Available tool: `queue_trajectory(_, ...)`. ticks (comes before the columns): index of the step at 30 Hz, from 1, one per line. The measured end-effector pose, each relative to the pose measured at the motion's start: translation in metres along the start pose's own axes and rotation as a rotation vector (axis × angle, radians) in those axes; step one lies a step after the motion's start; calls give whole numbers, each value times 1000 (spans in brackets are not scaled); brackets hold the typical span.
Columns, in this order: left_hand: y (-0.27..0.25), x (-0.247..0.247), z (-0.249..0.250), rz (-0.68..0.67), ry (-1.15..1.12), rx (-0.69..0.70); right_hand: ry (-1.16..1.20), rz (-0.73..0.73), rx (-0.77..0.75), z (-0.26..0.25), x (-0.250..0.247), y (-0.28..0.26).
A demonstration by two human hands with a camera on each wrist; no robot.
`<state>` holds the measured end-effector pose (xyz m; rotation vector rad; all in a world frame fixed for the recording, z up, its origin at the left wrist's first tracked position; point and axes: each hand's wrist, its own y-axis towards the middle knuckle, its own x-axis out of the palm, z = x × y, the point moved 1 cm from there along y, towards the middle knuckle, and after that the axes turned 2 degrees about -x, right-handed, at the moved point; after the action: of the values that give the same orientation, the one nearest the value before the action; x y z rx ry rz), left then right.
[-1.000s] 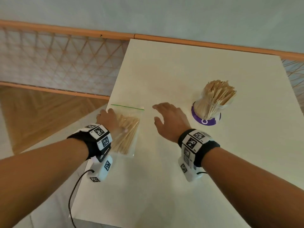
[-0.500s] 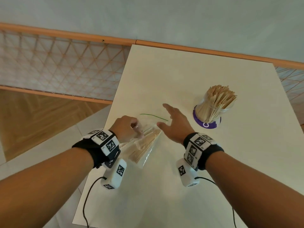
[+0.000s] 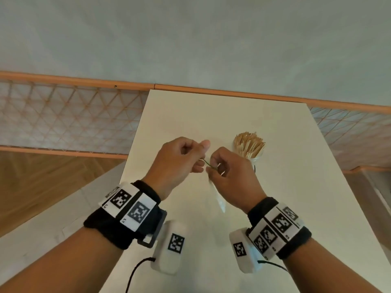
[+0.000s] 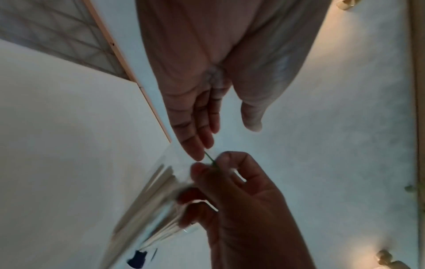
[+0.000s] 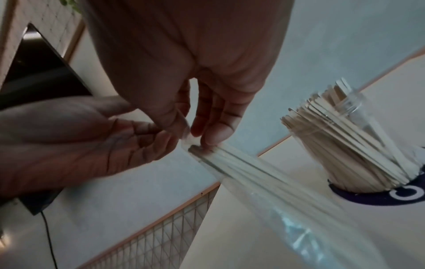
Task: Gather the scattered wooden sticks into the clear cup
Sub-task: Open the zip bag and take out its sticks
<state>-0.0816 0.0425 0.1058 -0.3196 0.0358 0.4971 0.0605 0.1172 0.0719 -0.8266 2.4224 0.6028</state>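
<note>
One clear cup [image 3: 252, 154] stands on the white table [image 3: 275, 208], right of centre and toward the far side, and it is crammed with wooden sticks [image 3: 249, 143] fanning out above the rim, too many and too tightly packed to count. In the right wrist view the cup [image 5: 358, 145] sits on a single purple disc [image 5: 379, 197]. Just left of the cup and nearer, one clear plastic bag [image 5: 264, 182] hangs lifted off the table, a second bundle of sticks [image 5: 234, 162] showing through it, blurred, so no count there either. Both hands are up at the bag's top edge, where a thin green strip [image 3: 208, 162] runs between them. The right hand [image 3: 230, 176] has its fingers curled, thumb and fingertips pinching the bag's mouth. The left hand [image 3: 177, 163] has its fingers bent in against the same top edge with the thumb raised; the left wrist view shows its fingertips [image 4: 195, 151] at the green strip, though whether they actually pinch it I cannot tell. Two wrists, each wearing one black band with square-patterned markers. Beyond the far edge of the table runs one orange rail [image 3: 232, 94] over lattice netting.
</note>
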Motion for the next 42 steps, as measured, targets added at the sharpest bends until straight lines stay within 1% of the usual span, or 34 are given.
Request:
queue_trajectory(4,7,18,4,75,23,-119,-6,43,-77,3,-1,-12)
queue_trajectory(7,8,26,3,77,-28,-223,-12,46,-141,8,-1,-21)
queue_trajectory(9,7,29,0,79,-67,-259,5,44,-159,11,-1,-25)
queue_trajectory(12,4,29,-3,63,-173,-276,76,32,-135,16,-3,-31)
queue_trajectory(14,2,28,-6,72,-195,-264,170,-15,-68,17,-7,-34)
queue_trajectory(16,1,28,-10,82,-174,-232,323,-55,101,17,-12,-33)
queue_trajectory(18,0,30,-13,54,-174,-207,456,-21,256,14,-17,-29)
queue_trajectory(20,-3,31,-16,3,-213,-193,520,-11,317,12,-20,-23)
queue_trajectory(25,-5,31,-22,-47,-318,-165,556,-39,291,13,-17,-20)
queue_trajectory(32,-9,25,-30,-99,-341,-170,578,12,310,13,-12,-24)
queue_trajectory(35,-11,25,-30,-93,-313,-144,576,33,313,14,-12,-24)
queue_trajectory(42,-14,26,-31,-41,-120,-50,490,7,303,10,-10,-26)
